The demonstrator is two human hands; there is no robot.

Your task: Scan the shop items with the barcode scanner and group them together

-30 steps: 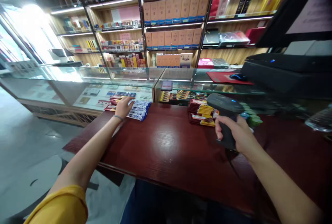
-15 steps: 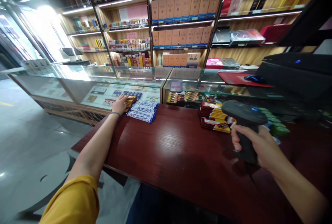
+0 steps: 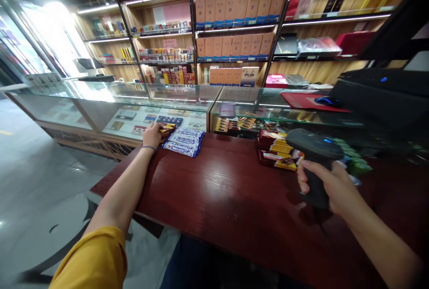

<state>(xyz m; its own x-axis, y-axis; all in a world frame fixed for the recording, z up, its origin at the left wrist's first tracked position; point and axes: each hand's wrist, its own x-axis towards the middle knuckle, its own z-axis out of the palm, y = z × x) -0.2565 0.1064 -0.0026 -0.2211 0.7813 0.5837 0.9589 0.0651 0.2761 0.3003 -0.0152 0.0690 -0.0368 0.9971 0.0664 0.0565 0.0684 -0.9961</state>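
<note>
My left hand [image 3: 153,135] is at the table's far left edge, its fingers closed on a yellow and brown chocolate packet [image 3: 166,130]; the fingertips are partly hidden. Right beside it lies a row of blue and white wrapped snack bars [image 3: 184,141]. On the right, my right hand [image 3: 330,184] grips a black barcode scanner [image 3: 313,146] by its handle, held above the table with a small blue light glowing on top. Just left of the scanner sit stacked chocolate packets [image 3: 273,146] in dark red and yellow wrappers.
The dark red wooden table [image 3: 208,199] meets a glass display counter [image 3: 161,97] along its far side. A computer mouse [image 3: 325,101] rests on a red mat [image 3: 298,100]. Green leaves [image 3: 355,157] are behind the scanner. A round grey stool [image 3: 56,231] stands at lower left.
My left hand has shifted slightly left and its fingers have drawn in on the chocolate packet. The right hand with the barcode scanner stays almost in place.
</note>
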